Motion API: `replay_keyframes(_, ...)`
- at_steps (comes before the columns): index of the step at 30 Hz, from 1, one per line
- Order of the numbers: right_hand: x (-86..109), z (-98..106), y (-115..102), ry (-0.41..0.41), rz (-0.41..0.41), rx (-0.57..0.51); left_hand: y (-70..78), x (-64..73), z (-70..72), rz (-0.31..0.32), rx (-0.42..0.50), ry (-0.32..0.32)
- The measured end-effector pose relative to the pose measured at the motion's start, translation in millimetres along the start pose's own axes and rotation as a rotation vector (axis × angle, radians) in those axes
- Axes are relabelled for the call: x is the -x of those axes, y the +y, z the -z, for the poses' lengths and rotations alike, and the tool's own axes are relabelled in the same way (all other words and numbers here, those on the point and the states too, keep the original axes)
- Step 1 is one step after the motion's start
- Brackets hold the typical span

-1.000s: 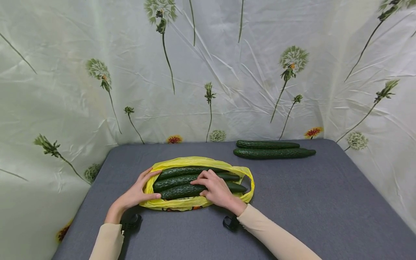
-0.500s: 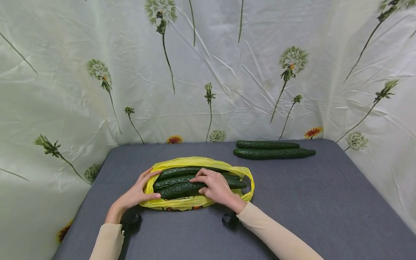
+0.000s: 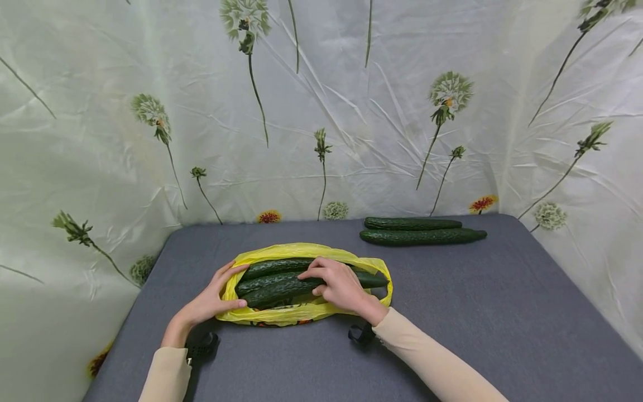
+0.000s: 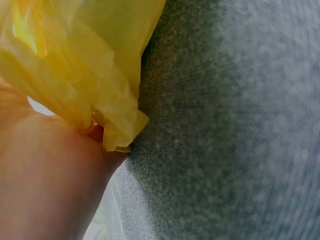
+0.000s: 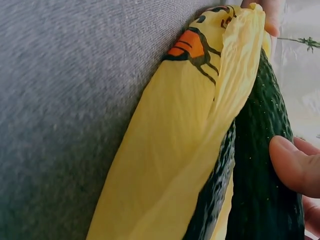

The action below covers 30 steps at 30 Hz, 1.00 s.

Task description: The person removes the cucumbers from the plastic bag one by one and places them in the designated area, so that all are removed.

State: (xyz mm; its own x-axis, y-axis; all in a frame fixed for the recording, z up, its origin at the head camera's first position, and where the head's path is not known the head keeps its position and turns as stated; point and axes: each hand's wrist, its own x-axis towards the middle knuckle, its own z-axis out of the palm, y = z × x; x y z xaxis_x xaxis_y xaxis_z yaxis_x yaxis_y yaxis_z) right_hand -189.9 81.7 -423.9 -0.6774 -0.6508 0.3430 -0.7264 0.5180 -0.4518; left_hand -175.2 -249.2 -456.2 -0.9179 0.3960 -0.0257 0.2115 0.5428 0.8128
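Observation:
A yellow plastic bag point(image 3: 281, 317) lies on its side at the middle of the table, its mouth spread wide around several dark green cucumbers. At its left end my left hand point(image 3: 213, 298) holds the rim, thumb on the near edge and fingers on the far one. My right hand point(image 3: 344, 283) grips the nearest cucumber point(image 3: 276, 292) from above. In the right wrist view this cucumber point(image 5: 260, 170) stands above the bag's near rim, thumb pressed on its side. Another cucumber point(image 3: 273, 267) lies behind, partly hidden by the right hand. The left wrist view shows crumpled bag plastic point(image 4: 110, 95) by the palm.
Two more cucumbers point(image 3: 423, 237) lie side by side at the table's back right, outside the bag. Grey cloth covers the table point(image 3: 477, 312). A white curtain with printed flowers point(image 3: 382, 111) hangs behind it and along the sides.
My right hand has shifted slightly right and away from me, and the gripped cucumber has risen and slid right, its tip now at the bag's right end. The left hand has stayed put.

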Motion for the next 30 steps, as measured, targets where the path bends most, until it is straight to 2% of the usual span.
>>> replay_keyframes(8, 7.0, 6.8, 9.3, 0.01, -0.037, -0.059, -1.1, 1.1, -0.2, -0.022, 0.009, -0.006)
replay_keyframes(18, 14.1, 21.4, 17.2, 0.019, -0.118, -0.096, -1.9, 0.5, 0.3, -0.014, -0.012, -0.005)
replay_keyframes(30, 26.0, 34.9, 28.6, 0.049, -0.145, -0.144, -0.1, 1.3, -0.7, -0.005, -0.019, -0.004)
